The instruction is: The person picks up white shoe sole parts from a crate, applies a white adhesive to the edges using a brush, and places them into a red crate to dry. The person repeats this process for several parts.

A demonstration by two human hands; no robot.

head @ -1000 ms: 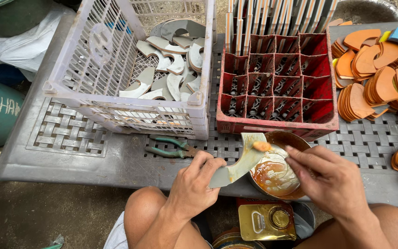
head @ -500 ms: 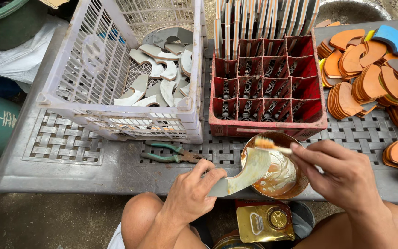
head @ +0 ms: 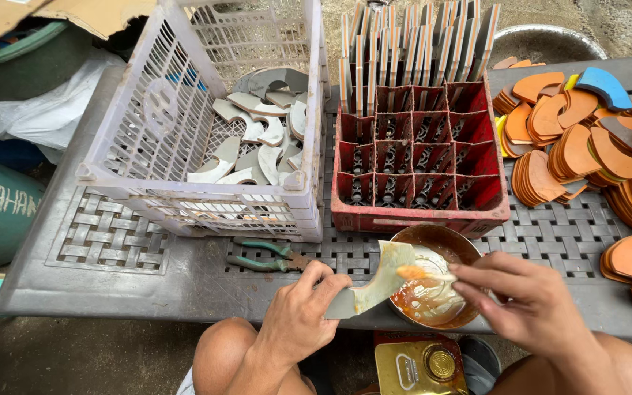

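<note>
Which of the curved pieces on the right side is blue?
The blue curved piece lies on top of the heap at the far right of the table, by the back edge. The pieces around it are mostly orange, with a few yellow ones.

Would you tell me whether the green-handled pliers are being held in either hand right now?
No, the pliers lie untouched on the grey table, beside the left hand.

left hand [head: 298, 314] is curled, fingers pinched together with the thumb on top, knuckles up. right hand [head: 528, 303] reaches leftward, fingertips [head: 459, 276] pinched. both forearms angle in over bare knees.
</note>
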